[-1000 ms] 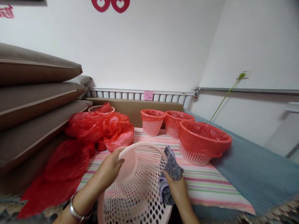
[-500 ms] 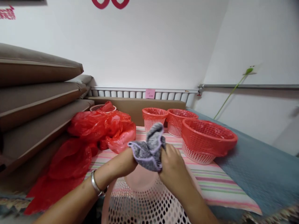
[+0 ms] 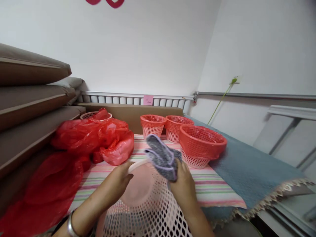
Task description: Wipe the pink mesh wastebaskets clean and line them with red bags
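Left grip [image 3: 121,180] curled, left forearm [image 3: 92,205] slanting up rightward; right grip [image 3: 183,183] clenched, right forearm [image 3: 196,215] slanting up leftward.

So, the only jewelry I can spot is a bracelet [image 3: 71,225] on the left arm, worn just above the wrist. It's a silver-coloured metal band, smooth and shiny, kinda chunky and rounded, with a bright highlight along it. The near end runs off the bottom of the view, so can't tell if it's a full ring or an open cuff. Left hand [image 3: 120,182] is bare, left forearm [image 3: 96,202] too. Same deal on the right: bare hand [image 3: 184,186], bare wrist, bare forearm [image 3: 197,217] right down to the near edge, slightly blurry there tbh.
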`<state>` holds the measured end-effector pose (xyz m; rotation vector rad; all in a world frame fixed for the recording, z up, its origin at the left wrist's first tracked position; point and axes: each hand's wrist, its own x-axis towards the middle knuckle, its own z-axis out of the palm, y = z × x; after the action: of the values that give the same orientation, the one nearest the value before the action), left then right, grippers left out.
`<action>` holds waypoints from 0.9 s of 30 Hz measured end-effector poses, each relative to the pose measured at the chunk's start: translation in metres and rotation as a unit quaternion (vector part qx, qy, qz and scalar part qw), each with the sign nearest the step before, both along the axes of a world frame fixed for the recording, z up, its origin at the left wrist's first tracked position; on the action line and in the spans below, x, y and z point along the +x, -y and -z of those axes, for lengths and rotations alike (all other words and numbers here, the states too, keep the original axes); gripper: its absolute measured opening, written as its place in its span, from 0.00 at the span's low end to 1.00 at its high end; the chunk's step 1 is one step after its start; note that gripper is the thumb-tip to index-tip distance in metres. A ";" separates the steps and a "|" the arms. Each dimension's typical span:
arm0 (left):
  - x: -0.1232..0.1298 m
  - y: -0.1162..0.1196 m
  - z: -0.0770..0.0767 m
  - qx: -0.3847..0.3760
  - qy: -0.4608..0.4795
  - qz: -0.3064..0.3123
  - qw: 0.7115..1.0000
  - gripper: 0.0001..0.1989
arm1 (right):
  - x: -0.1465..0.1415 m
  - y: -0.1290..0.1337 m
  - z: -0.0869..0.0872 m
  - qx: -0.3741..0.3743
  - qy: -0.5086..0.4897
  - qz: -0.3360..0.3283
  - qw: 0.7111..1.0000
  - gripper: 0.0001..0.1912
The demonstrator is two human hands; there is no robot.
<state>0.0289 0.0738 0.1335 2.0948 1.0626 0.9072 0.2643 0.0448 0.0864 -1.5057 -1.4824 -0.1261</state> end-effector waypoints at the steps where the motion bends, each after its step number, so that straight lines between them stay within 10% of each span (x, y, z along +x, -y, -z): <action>1: -0.004 0.001 0.005 -0.006 0.001 -0.016 1.000 0.19 | 0.012 0.002 0.013 -0.037 -0.064 0.008 0.997 0.25; 7: -0.022 0.021 0.031 -0.028 0.049 -0.053 0.997 0.22 | 0.044 0.028 0.059 -0.158 -0.322 0.070 0.931 0.28; 16: -0.016 0.008 -0.033 0.031 0.023 -0.013 0.999 0.22 | 0.025 0.008 -0.004 -0.014 -0.240 0.038 0.970 0.28; 27: 0.001 0.001 0.025 -0.001 -0.007 -0.034 0.999 0.26 | 0.038 -0.014 0.046 -0.065 -0.164 -0.056 0.983 0.24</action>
<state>0.0298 0.0729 0.1081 2.0776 1.1478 0.9236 0.3024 0.0590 0.0404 -1.4607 -1.3226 0.2804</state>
